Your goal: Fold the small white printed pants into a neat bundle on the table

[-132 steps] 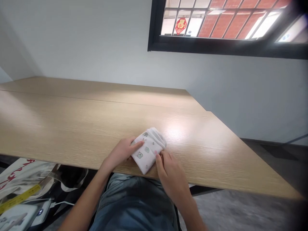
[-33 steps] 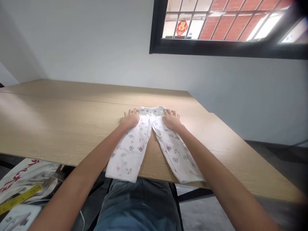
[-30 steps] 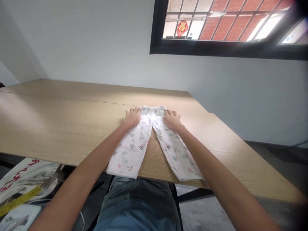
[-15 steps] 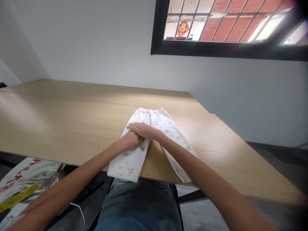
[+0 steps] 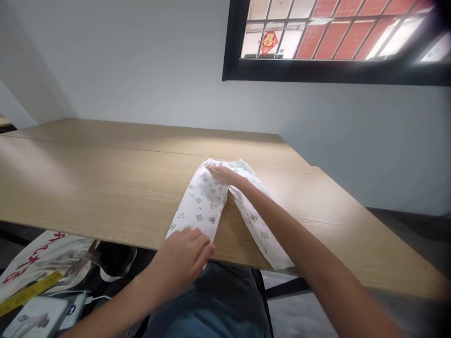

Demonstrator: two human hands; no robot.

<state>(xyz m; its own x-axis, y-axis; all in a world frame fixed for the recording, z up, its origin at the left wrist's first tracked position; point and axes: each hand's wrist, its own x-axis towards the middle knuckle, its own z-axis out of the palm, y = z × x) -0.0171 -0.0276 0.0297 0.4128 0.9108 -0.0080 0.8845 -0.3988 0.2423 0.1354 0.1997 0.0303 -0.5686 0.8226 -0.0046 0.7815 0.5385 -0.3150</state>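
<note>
White baby trousers (image 5: 202, 199) with a small printed pattern lie flat on the light wood table (image 5: 105, 188), waistband to the far side and legs spread toward me. My right hand (image 5: 225, 175) rests flat on the upper part of the left-hand leg, just below the waistband. My left hand (image 5: 183, 260) lies over the cuff of that same leg at the near table edge, hiding the cuff. The other leg (image 5: 262, 234) looks narrow and runs to the lower right, its end slightly over the edge.
Below the near table edge at lower left are a white bag with red characters (image 5: 42, 256), a yellow tape measure (image 5: 28, 286) and a white device (image 5: 35, 318). My denim-clad legs (image 5: 207, 305) sit under the edge. A black-framed window (image 5: 327, 37) is set in the wall.
My left hand has moved from the trousers' middle down to the near cuff. My right hand has moved up toward the waistband. The trousers have shifted slightly, with the legs less hidden.
</note>
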